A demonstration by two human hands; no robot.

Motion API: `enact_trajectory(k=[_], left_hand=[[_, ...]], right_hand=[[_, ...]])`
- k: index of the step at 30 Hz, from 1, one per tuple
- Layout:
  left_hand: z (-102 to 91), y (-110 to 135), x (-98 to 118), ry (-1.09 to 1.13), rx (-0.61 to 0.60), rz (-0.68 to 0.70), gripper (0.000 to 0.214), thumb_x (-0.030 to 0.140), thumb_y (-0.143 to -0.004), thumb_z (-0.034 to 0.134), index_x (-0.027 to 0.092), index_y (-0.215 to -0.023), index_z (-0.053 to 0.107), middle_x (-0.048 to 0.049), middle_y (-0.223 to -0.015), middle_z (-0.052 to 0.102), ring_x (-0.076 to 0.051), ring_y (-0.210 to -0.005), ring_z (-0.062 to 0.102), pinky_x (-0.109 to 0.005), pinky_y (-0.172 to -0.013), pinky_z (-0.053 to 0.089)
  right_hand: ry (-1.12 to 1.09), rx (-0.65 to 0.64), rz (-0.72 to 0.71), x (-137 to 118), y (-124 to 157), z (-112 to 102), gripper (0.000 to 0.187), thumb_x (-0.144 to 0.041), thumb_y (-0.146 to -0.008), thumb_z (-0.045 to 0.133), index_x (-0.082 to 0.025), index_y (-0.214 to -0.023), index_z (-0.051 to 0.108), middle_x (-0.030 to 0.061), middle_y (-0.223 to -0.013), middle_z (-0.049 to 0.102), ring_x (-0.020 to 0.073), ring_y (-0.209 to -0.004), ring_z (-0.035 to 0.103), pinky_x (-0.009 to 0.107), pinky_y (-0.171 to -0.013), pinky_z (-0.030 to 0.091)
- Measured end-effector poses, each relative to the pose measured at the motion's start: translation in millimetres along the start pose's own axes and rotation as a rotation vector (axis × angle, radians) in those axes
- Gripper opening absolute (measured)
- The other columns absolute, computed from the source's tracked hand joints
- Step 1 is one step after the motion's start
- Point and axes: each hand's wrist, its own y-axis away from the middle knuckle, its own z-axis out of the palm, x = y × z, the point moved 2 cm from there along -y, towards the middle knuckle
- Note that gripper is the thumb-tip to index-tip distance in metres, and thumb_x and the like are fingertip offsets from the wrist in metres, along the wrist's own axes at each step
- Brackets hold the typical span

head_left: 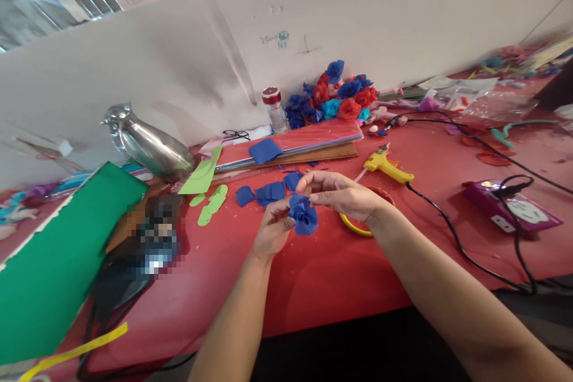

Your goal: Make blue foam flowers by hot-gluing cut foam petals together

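Note:
Over the red table (340, 268), both my hands meet on a small blue paper flower (303, 215). My left hand (273, 228) is closed round the flower from below and the left. My right hand (342, 192) pinches the flower's top with curled fingers. Several blue paper squares (268, 192) lie on the table just behind the flower. A yellow glue gun (385, 165) rests to the right of my right hand, its black cable trailing toward the power strip (514, 209).
Finished red and blue paper flowers (335, 98) are piled against the white partition. A stack of coloured sheets (295, 146), a jar (274, 108), a steel jug (150, 144), green leaf cutouts (212, 203) and a green sheet (58, 256) lie left and behind. Cables cross the right side.

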Motion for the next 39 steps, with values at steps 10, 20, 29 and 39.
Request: enact_trajectory(k=[10,20,29,39], left_hand=[[-0.4,-3,-5,0.014,0.071,0.001,0.030,0.041,-0.051,0.086,0.021,-0.068,0.073,-0.0017,-0.069,0.067,-0.015,-0.067,0.058,-0.030,-0.072,0.048],[-5.9,-14,-16,-0.194,0.235,0.204,0.012,0.031,-0.065,0.078,0.022,-0.072,0.073,0.0000,-0.087,0.066,-0.015,-0.085,0.056,-0.027,-0.084,0.044],[-7.4,-17,-14,-0.114,0.477,0.157,0.015,0.030,-0.062,0.076,0.020,-0.074,0.074,0.0001,-0.079,0.071,-0.014,-0.077,0.059,-0.029,-0.082,0.045],[-9.6,-16,-13,-0.113,0.512,0.135,0.015,0.025,-0.065,0.074,0.019,-0.079,0.073,0.0009,-0.079,0.071,-0.013,-0.077,0.059,-0.026,-0.080,0.044]], right_hand=[[-0.074,0.087,0.035,4,-3,7,0.027,-0.028,-0.069,0.076,-0.019,-0.091,0.063,-0.0027,-0.071,0.060,0.0099,-0.065,0.056,0.024,-0.066,0.043],[0.024,0.644,-0.019,17,-12,-10,0.021,-0.031,-0.060,0.074,-0.019,-0.073,0.063,-0.0029,-0.064,0.059,0.0093,-0.059,0.050,0.025,-0.061,0.037],[0.143,0.590,0.014,29,-15,-4,0.021,-0.035,-0.063,0.070,-0.019,-0.075,0.065,-0.0010,-0.069,0.063,0.0106,-0.063,0.050,0.027,-0.064,0.038],[0.228,0.434,0.008,33,-16,5,0.019,-0.031,-0.063,0.071,-0.019,-0.077,0.065,0.0000,-0.077,0.067,0.0146,-0.074,0.059,0.030,-0.076,0.045]])
